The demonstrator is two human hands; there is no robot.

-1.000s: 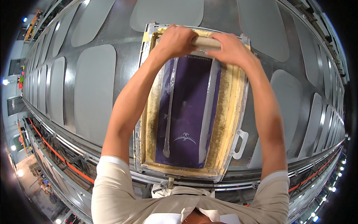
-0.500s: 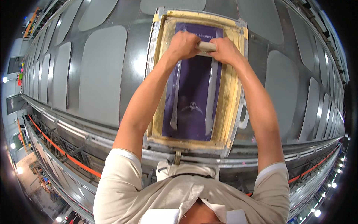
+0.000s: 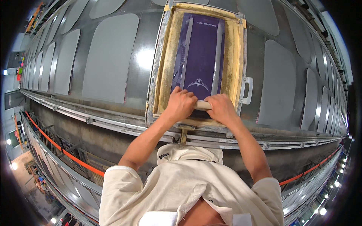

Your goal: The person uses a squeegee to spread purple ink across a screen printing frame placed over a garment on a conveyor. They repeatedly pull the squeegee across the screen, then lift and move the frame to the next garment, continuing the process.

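With both fists I grip the pale handle of a squeegee (image 3: 203, 105) at the near end of a screen-printing frame (image 3: 243, 56). My left hand (image 3: 181, 103) is closed round the handle's left part, and my right hand (image 3: 221, 108) round its right part. The squeegee's blade is mostly hidden under my hands. Inside the taped, yellow-stained frame lies a dark purple screen area (image 3: 203, 49) with a light emblem and small lettering. Pale streaks of ink run lengthwise along both of its sides.
The frame rests on a long dark table (image 3: 141, 71). Grey round-cornered panels (image 3: 111, 56) lie in rows to its left and right. A metal rail (image 3: 113, 123) follows the near edge. A white pull handle (image 3: 247, 90) juts from the frame's right side. An orange strip (image 3: 77, 162) runs lower left.
Both my hands have drawn the squeegee from the far part of the screen to its near end. My elbows are now more bent, and the emblem lies beyond my hands.
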